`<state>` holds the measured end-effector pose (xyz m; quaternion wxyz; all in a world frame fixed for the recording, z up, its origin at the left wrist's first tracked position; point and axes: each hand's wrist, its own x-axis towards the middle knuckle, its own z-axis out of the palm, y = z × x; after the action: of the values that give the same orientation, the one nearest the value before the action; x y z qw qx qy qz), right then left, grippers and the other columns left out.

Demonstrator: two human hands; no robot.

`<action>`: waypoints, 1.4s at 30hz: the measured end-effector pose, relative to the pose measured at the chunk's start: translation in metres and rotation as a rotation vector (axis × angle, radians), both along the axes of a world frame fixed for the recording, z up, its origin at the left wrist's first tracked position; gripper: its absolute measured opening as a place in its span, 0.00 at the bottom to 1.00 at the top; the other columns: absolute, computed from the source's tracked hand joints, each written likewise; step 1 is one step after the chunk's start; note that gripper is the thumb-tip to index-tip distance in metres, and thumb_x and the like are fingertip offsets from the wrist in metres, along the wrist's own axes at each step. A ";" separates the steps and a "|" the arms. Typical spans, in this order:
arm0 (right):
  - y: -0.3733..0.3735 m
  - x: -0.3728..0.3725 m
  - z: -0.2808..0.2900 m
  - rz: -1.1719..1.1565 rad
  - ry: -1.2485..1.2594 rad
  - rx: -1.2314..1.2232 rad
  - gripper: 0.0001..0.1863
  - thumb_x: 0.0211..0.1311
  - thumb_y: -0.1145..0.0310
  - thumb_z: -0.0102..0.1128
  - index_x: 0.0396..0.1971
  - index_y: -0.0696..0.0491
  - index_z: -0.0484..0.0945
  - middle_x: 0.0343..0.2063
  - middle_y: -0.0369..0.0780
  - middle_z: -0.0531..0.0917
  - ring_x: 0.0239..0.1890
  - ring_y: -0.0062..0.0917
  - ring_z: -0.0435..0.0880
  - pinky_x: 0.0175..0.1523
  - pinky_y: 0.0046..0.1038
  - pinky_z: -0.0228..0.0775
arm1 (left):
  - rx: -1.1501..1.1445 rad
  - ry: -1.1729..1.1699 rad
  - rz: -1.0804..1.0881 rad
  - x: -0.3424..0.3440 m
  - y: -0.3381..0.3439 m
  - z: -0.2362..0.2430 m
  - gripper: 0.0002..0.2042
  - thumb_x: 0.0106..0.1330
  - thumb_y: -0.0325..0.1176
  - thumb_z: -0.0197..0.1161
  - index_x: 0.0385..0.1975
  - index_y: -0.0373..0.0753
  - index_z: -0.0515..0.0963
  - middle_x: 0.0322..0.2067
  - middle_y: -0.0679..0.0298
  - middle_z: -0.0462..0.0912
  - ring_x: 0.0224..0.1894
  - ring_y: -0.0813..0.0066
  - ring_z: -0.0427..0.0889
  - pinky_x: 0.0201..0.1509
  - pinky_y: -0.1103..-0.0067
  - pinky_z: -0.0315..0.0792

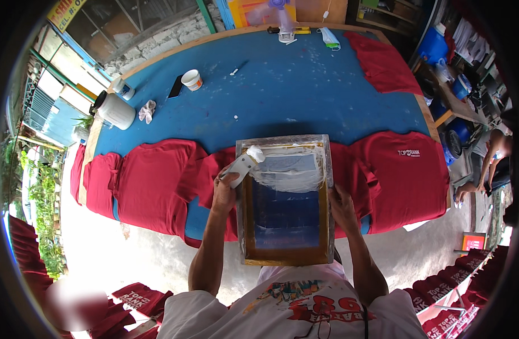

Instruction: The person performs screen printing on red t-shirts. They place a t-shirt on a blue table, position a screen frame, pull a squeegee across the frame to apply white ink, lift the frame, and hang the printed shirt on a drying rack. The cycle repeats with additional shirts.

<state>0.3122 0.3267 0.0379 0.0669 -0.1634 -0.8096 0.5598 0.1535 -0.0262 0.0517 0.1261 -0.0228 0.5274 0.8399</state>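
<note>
A person stands at a long blue table (pixel 282 96) and leans over a wooden printing frame with a mesh screen (pixel 286 198). The frame lies flat on a red shirt (pixel 217 169) at the near edge of the table. That shirt is mostly hidden under the frame, so I can see only its sleeves and edges.

The left hand (pixel 224 192) is closed around a white scraper tool (pixel 245 163). The tool's far end rests on the top part of the screen, where thick white paint (pixel 290 175) is smeared. The tool's working edge is buried in the paint and hard to make out.

The right hand (pixel 342 206) grips the right side of the frame, fingers curled over the wooden edge. The fingertips are hidden from me.

More red shirts lie in a row on both sides, one with small white print (pixel 403 175). Farther back stand a white cup (pixel 192 79), a big white jar with a dark lid (pixel 113 110) and a crumpled rag (pixel 147 111). A small fan (pixel 282 22) at the far edge is blurry. Another person (pixel 494 161) at the right is cut off by the dark rim.
</note>
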 end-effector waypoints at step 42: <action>-0.010 -0.013 0.003 -0.240 -0.007 0.132 0.16 0.72 0.65 0.70 0.57 0.49 0.86 0.39 0.48 0.86 0.42 0.43 0.87 0.49 0.43 0.79 | -1.445 1.376 -1.069 -0.050 0.066 0.110 0.28 0.60 0.21 0.71 0.62 0.44 0.79 0.63 0.66 0.79 0.70 0.69 0.75 0.70 0.63 0.66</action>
<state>0.2991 0.3170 0.0406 0.1412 -0.2565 -0.8195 0.4927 0.1036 0.0398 0.1615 0.1093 0.6052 0.7884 0.0109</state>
